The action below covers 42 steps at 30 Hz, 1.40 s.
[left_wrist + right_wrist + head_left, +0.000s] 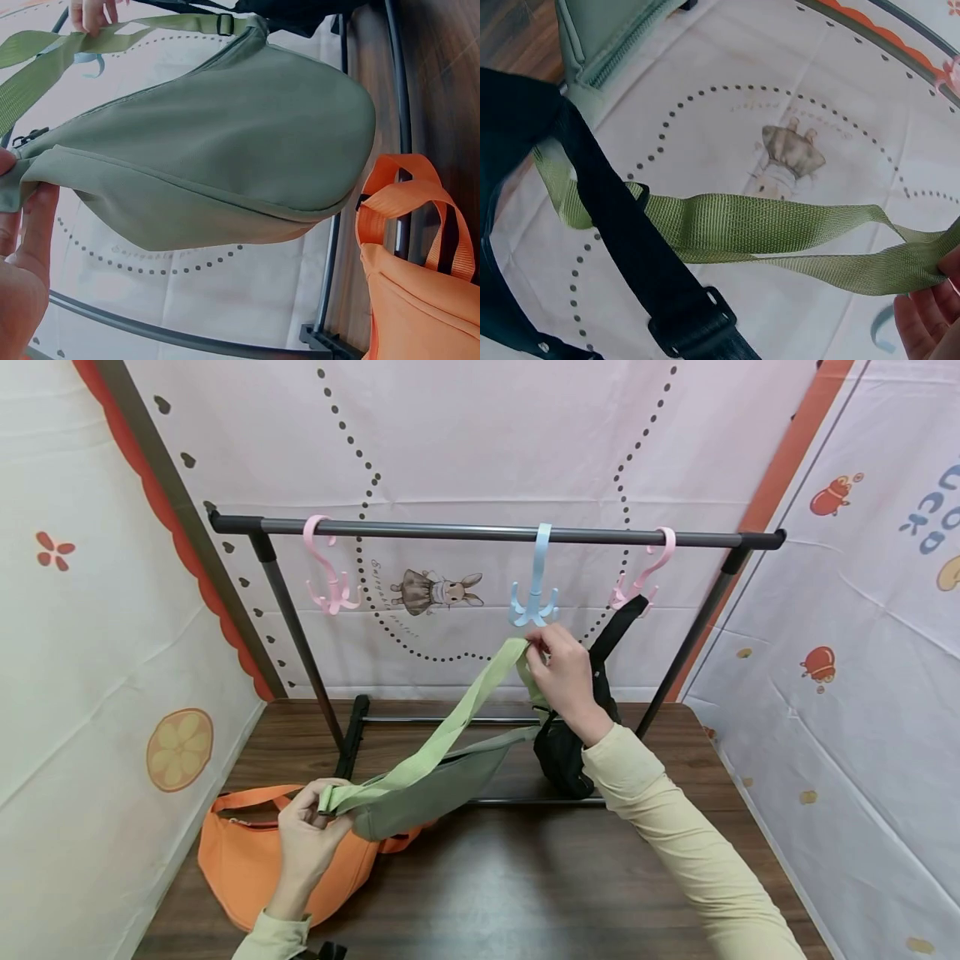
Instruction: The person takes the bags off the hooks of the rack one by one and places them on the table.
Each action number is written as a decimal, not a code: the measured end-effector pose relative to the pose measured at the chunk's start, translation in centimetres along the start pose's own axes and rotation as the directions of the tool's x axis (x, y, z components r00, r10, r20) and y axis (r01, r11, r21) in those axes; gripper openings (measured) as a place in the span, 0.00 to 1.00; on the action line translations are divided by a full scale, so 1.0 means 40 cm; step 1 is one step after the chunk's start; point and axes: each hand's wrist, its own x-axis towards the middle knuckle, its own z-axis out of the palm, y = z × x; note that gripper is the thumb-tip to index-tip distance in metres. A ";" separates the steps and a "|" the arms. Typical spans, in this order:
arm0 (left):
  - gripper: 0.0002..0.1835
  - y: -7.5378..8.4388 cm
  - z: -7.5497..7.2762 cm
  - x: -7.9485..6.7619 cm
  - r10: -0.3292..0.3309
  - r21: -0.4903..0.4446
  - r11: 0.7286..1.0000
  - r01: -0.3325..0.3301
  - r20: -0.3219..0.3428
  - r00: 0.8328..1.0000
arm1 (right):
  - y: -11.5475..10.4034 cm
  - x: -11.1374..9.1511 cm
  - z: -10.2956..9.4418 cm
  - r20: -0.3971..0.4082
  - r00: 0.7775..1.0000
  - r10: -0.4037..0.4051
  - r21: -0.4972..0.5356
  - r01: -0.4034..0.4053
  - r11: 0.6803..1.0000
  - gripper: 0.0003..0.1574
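Both hands hold up a green sling bag [427, 802] with a light green webbing strap [450, 727]. My left hand [309, 835] pinches the bag's left end, where the strap joins; the left wrist view shows thumb and fingers on that fabric corner. Higher up, my right hand [561, 681] pinches the strap at the top of its loop, just below the prongs of a light blue hook [534, 602]. The bag's body [247, 135] hangs tilted between the hands. Close behind the right hand, a black bag [558, 760] hangs by its strap from the right pink hook [637, 581].
A dark metal rack bar [420, 531] carries the hooks, including another pink hook [326, 577] at left. An orange bag [247, 868] lies on the wooden table [525, 885] beside the left hand. Printed cloth [480, 443] surrounds the back and sides.
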 end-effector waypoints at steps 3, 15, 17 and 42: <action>0.13 -0.001 -0.002 -0.003 -0.015 -0.021 1.000 0.015 0.007 1.000 | -0.002 -0.013 0.019 0.035 0.999 -0.007 -0.005 0.007 1.000 0.07; 0.15 -0.008 0.004 -0.001 0.034 -0.083 0.996 -0.032 0.025 0.999 | 0.000 -0.061 0.124 0.208 0.978 0.027 -0.065 -0.014 0.998 0.08; 0.15 -0.008 0.005 -0.001 0.032 -0.089 0.996 -0.031 0.019 0.999 | 0.005 -0.066 0.141 0.258 0.964 0.056 -0.075 -0.037 0.996 0.08; 0.16 -0.028 0.004 0.011 -0.055 -0.078 0.996 0.050 -0.061 0.997 | -0.012 -0.282 0.089 0.255 0.961 0.109 0.142 -0.149 0.979 0.11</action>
